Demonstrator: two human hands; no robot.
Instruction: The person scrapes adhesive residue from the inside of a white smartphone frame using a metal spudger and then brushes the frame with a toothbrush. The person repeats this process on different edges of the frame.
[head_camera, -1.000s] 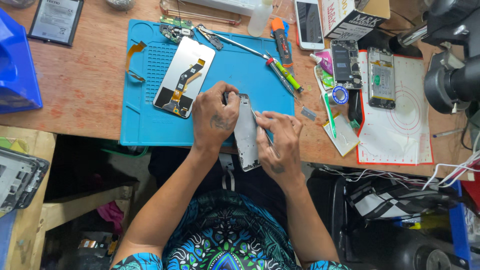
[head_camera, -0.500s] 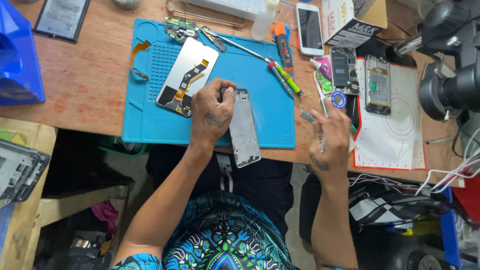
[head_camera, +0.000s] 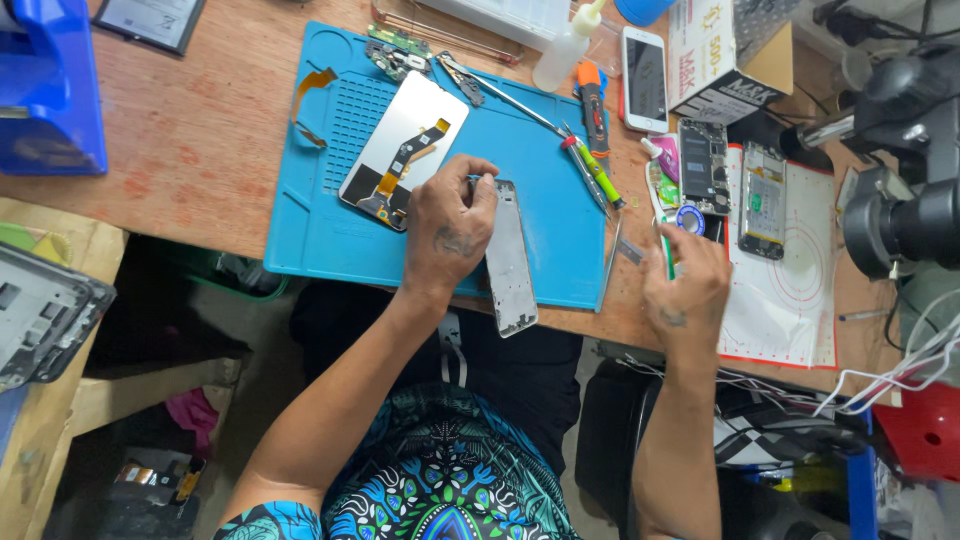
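Holding the phone frame (head_camera: 510, 260) at its upper edge, my left hand (head_camera: 448, 225) has its fingers curled shut on the top end, while the frame lies along the blue mat (head_camera: 320, 230) with its lower end hanging past the table edge. I judge it light, thin and stiff but easy to bend or scratch, so the long side rails look like the safest place to grip, not the open middle. My right hand (head_camera: 685, 285) hovers just off the mat's right edge, fingers loosely bent around something small and green, though I cannot tell what it is. Count: one frame, one loose display panel (head_camera: 400, 150) with flex cable, one white phone (head_camera: 645, 78), two opened phones (head_camera: 735, 180) on the white mat, one squeeze bottle (head_camera: 568, 45), one microscope (head_camera: 900, 190).
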